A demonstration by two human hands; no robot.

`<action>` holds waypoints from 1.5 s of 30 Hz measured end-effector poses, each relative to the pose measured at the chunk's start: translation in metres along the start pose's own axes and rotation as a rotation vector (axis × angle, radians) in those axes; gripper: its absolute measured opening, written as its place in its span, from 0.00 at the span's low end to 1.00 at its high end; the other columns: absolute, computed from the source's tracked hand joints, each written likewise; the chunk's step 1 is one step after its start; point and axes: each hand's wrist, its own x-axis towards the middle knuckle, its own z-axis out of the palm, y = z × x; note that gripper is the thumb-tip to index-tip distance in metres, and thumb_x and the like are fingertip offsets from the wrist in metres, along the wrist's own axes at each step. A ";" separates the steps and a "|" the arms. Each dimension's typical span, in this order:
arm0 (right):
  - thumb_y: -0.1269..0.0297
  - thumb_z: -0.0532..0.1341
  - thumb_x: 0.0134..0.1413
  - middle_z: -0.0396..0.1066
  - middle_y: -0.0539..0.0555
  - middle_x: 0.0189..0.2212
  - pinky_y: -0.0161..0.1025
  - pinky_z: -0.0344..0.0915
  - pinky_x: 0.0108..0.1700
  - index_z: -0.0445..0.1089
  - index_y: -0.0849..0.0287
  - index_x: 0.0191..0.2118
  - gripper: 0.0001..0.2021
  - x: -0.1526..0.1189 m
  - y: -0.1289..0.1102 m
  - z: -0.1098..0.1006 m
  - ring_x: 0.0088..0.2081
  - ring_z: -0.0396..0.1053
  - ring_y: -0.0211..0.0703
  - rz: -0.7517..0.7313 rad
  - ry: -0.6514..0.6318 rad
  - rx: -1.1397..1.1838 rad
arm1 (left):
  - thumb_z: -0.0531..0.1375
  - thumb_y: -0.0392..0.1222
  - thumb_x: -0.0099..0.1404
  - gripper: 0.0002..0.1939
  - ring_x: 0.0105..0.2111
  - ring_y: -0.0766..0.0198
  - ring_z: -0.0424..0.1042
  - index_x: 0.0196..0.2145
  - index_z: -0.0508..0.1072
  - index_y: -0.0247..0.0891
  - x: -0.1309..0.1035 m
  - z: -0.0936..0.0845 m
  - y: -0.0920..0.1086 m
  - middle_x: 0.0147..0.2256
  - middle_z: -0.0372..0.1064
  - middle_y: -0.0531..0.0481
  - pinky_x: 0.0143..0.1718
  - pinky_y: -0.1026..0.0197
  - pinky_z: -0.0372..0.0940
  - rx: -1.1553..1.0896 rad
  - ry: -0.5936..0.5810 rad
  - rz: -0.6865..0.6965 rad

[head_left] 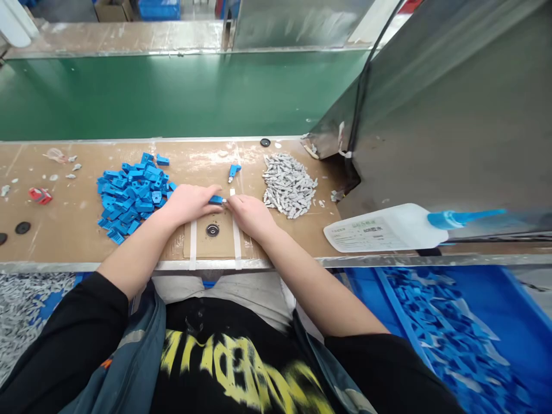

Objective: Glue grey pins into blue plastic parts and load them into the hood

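Note:
Between thumb and fingers, my left hand (192, 204) grips a small blue plastic part (216, 199). My right hand (250, 214) is closed at that part's right end, where a bit of pale grey shows at the fingertips. The two hands meet above a cardboard pad (202, 247) with white tape strips and a round black disc (212, 230). Just beyond them lies one blue part joined to a grey tip (234, 172). A heap of blue parts (133, 195) sits left of my left hand, and a pile of small grey pieces (290, 185) right of my right hand.
A white bottle with a blue nozzle (388, 228) lies at the right, beside a large metal housing (452, 126). The green conveyor belt (185, 95) runs behind the bench. Below the bench edge stands a blue bin (474, 287) of blue parts; grey pieces (26, 310) fill the lower left.

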 end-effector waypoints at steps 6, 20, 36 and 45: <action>0.47 0.54 0.74 0.79 0.60 0.36 0.42 0.49 0.33 0.74 0.57 0.40 0.20 0.024 -0.003 -0.029 0.36 0.74 0.52 0.376 -0.012 -0.016 | 0.63 0.57 0.72 0.23 0.46 0.37 0.74 0.49 0.78 0.33 -0.023 -0.035 -0.014 0.49 0.72 0.29 0.38 0.52 0.62 0.289 0.106 -0.357; 0.52 0.63 0.67 0.75 0.56 0.43 0.42 0.59 0.37 0.79 0.53 0.37 0.13 -0.033 0.052 -0.057 0.44 0.73 0.50 0.551 0.055 0.005 | 0.62 0.48 0.73 0.11 0.42 0.56 0.73 0.46 0.81 0.44 -0.012 -0.012 -0.003 0.54 0.68 0.43 0.45 0.51 0.68 -0.383 0.349 -0.095; 0.64 0.60 0.70 0.77 0.63 0.46 0.44 0.65 0.45 0.75 0.59 0.45 0.08 0.009 0.055 -0.054 0.48 0.73 0.55 0.304 -0.176 -0.132 | 0.76 0.52 0.55 0.25 0.47 0.56 0.77 0.47 0.80 0.38 0.013 0.028 -0.003 0.45 0.79 0.41 0.39 0.59 0.72 -1.460 0.143 -0.263; 0.53 0.61 0.67 0.79 0.56 0.44 0.46 0.74 0.46 0.77 0.56 0.52 0.16 -0.008 0.039 -0.033 0.38 0.76 0.44 0.185 0.012 0.752 | 0.73 0.46 0.58 0.27 0.50 0.56 0.76 0.54 0.78 0.38 0.013 0.030 -0.003 0.53 0.77 0.40 0.42 0.60 0.73 -1.519 0.156 -0.194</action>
